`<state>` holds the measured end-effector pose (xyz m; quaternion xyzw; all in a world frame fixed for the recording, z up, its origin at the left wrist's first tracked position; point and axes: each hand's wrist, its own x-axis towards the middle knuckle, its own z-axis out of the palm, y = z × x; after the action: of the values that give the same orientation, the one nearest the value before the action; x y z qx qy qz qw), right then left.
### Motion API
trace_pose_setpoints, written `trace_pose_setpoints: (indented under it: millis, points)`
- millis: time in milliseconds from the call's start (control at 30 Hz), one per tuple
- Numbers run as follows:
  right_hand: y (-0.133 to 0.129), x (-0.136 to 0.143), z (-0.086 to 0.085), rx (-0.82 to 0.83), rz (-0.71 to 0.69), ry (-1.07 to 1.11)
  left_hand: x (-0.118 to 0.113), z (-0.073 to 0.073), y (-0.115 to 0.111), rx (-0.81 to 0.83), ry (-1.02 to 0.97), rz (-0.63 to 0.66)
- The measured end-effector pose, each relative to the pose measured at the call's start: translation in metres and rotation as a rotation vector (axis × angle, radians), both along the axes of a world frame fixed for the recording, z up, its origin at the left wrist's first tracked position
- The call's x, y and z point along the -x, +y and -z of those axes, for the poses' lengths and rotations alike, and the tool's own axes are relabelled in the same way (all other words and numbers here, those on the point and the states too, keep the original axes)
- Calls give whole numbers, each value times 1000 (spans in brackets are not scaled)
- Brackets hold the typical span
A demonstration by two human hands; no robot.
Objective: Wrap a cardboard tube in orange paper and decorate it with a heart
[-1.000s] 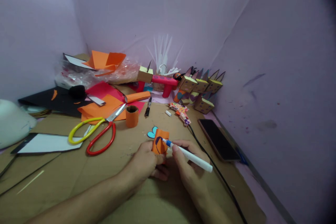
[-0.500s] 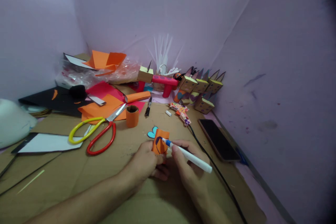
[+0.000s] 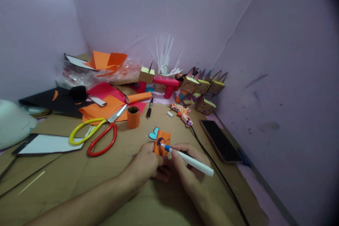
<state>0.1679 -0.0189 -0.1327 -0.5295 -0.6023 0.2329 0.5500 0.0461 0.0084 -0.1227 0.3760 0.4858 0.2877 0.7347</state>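
In the head view, my left hand (image 3: pixel 149 160) is closed around an orange paper-covered tube (image 3: pixel 166 136) and holds it above the cardboard. A dark heart outline is drawn on the tube, with its left side partly filled in. My right hand (image 3: pixel 189 164) grips a white marker (image 3: pixel 194 162) with a blue collar, its tip touching the heart. Just behind the tube lies a light-blue paper heart (image 3: pixel 154 133) with a dark edge. The lower part of the tube is hidden by my fingers.
Left of my hands lie scissors (image 3: pixel 102 137) with yellow and red handles. A short orange tube (image 3: pixel 133 117), a black pen (image 3: pixel 149 108), a patterned glue gun (image 3: pixel 182 113) with a black cord and a phone (image 3: pixel 221 141) surround the work. Cardboard animal figures (image 3: pixel 191 85) stand behind.
The marker tip has moved down and slightly left across the heart, and more of its left side is dark. My left hand and the tube have stayed almost still.
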Motion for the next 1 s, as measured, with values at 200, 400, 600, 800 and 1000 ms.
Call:
trace_pose_setpoints:
  millis: [200,400,600,800,1000]
  points:
    - [-2,4,0,42,6,89,-1,-1,-1,0,-1,-6]
    - [-1,5,1,31,17,101,0,0,-2,-10,-12,3]
    - [5,-1,3,-26,29,-2,-1,1,0,-1,10,-2]
    - [5,-4,2,1,28,-7,0,2,0,8,15,-5]
    - [5,-3,2,-47,-13,-26,0,2,0,-3,15,3]
